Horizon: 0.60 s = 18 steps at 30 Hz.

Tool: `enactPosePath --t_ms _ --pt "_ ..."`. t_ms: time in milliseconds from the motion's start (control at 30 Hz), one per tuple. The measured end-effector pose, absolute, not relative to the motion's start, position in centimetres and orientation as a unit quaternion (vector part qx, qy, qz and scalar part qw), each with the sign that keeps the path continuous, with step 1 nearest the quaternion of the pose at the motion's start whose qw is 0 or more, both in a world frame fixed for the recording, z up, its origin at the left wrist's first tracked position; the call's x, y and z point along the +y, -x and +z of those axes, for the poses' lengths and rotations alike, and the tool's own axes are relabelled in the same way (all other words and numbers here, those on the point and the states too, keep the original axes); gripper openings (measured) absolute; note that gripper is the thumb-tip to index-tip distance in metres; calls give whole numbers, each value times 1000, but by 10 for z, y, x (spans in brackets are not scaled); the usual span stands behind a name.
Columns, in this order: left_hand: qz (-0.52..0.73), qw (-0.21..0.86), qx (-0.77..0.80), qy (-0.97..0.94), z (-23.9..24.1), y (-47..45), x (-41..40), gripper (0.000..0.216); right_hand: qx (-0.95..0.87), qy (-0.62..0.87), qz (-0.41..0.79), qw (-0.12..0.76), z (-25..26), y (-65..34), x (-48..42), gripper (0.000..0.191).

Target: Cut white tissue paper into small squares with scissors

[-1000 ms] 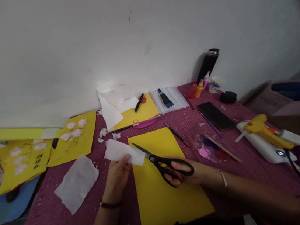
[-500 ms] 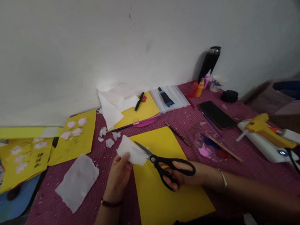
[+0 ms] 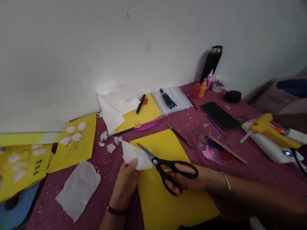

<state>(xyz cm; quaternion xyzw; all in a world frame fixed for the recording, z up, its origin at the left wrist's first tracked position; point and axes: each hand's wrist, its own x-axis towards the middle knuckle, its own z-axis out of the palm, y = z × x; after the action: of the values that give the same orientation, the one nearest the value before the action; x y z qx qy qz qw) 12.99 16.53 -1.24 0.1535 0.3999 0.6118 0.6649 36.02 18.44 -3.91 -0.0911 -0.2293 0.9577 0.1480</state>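
Observation:
Between thumb and fingers my left hand (image 3: 128, 177) pinches a small piece of white paper (image 3: 132, 153). My right hand (image 3: 181, 177) has its fingers through the black handles of a pair of scissors (image 3: 154, 161). The handles are apart, and the blades point up and left at the right side of the paper; whether they touch it I cannot tell. Under both hands lies a yellow sheet (image 3: 178, 210) on the table. To the left rests a larger torn white sheet (image 3: 79, 188), with several white paper scraps (image 3: 111, 148) above the held piece.
Yellow sheets with pink flowers (image 3: 78, 140) lie at the left. On the right are a paint palette (image 3: 208, 153) with a wooden stick, a phone (image 3: 220, 115) and a yellow glue gun (image 3: 273, 132). Paint bottles (image 3: 202, 88) and a black flask (image 3: 211, 61) stand near the wall.
My left hand has shifted slightly right, and the white paper has turned a little in its grip, its tip pointing more upward. The scissors stay nearly in place.

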Motion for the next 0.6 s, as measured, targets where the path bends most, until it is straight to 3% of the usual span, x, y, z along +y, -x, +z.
enactPosePath --t_ms 333,600 --pt "565 666 421 -244 -14 -124 160 45 -226 98 959 142 -36 -359 181 59" --pt "571 668 439 -186 -17 -125 163 25 -269 134 930 212 -27 -356 181 59"
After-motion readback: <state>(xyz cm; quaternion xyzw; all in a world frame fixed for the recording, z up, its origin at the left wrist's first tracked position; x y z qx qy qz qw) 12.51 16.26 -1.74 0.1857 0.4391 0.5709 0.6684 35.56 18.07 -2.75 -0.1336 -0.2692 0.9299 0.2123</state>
